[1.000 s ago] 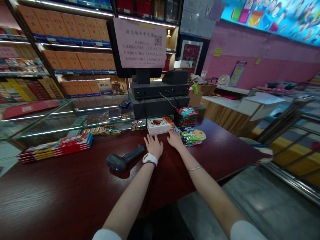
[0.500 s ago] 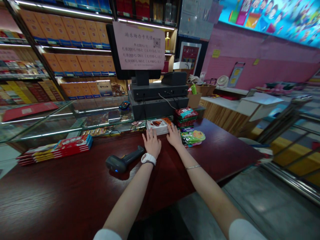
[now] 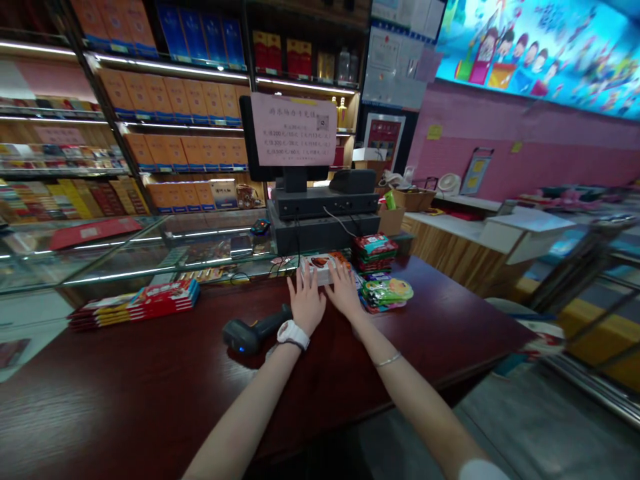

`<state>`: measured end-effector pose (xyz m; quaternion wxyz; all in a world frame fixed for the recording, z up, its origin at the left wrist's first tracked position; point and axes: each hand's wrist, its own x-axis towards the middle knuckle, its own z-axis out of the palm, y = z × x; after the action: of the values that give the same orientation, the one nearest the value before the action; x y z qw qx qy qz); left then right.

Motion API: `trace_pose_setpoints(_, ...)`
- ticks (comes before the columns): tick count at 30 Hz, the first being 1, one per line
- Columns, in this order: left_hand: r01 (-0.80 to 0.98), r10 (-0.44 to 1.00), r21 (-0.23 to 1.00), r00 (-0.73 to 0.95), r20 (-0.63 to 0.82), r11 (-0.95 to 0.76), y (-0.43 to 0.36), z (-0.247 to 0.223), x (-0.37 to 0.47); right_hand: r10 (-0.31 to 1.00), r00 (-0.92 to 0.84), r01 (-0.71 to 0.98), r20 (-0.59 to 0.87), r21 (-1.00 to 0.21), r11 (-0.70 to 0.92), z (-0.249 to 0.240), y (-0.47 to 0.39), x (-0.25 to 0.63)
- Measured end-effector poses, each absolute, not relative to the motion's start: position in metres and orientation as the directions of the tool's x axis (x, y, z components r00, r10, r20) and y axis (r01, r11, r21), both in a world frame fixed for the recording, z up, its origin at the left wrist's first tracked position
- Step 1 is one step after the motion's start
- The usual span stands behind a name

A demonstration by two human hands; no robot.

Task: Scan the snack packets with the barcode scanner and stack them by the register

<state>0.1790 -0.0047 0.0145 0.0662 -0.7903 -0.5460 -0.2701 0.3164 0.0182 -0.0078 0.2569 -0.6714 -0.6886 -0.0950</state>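
My left hand, with a white watch on the wrist, rests with fingers spread at the front left of a white and orange box. Against the right part of that box lie the outstretched fingers of my right hand, which has a thin bracelet below it. Both hands look open, palms down. A dark barcode scanner with a blue light lies left of my left wrist. Right of my right hand are green snack packets, and behind them stands a stack of red packets.
Red and yellow packets lie at the left on the dark red counter. A monitor with a paper sign stands on a cash drawer behind the box. Left of it is a glass display case.
The camera view has tilted up, so the scene sits lower in the picture. Both hands remain at the box, with only a slight shift of the fingers.
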Motion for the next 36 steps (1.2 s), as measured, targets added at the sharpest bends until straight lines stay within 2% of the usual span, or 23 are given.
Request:
trace_pose_setpoints(13,0.934,0.811,0.112,0.231,0.538,-0.34,-0.044,0.046,0.066,0.83,-0.171,0.897,0.53,-0.264,0.354,0.022,-0.01,0.232)
trace_pose_setpoints(27,0.978,0.791,0.117,0.065,0.608,-0.17,-0.043,0.016,-0.077,0.771,-0.425,0.759,0.474,-0.277,0.589,0.039,-0.025,0.086)
trace_pose_setpoints(36,0.99,0.803,0.138,-0.089,0.59,0.009,-0.02,-0.002,-0.158,0.764,-0.49,0.672,0.42,-0.376,0.638,0.02,-0.004,-0.006)
